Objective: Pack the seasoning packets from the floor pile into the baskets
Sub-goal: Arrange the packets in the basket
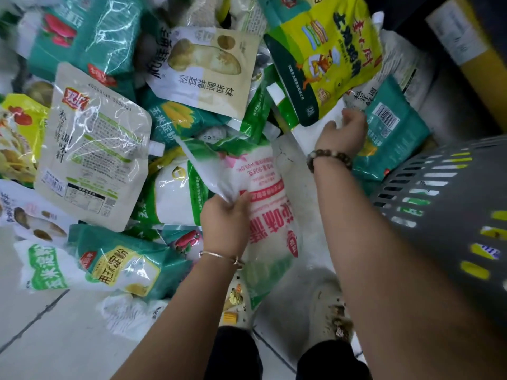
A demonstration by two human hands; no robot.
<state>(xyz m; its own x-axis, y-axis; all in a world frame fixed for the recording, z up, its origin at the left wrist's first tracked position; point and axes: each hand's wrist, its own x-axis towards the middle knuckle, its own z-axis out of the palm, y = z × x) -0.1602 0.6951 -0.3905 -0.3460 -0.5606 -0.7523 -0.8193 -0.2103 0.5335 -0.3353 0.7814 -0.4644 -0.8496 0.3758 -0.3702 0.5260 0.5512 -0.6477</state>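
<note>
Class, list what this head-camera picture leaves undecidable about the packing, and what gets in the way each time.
1. Head view: whether the right hand grips a packet; its fingers are blurred and curl away from the camera.
2. Head view: how full the grey basket is; only its slotted outer wall shows, cut by the right edge.
3. Head view: the red-printed white packet's small print; blur and the gripping left hand hide it.

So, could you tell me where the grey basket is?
The basket sits at the head view's right edge, beside the right arm, below a teal packet.
</note>
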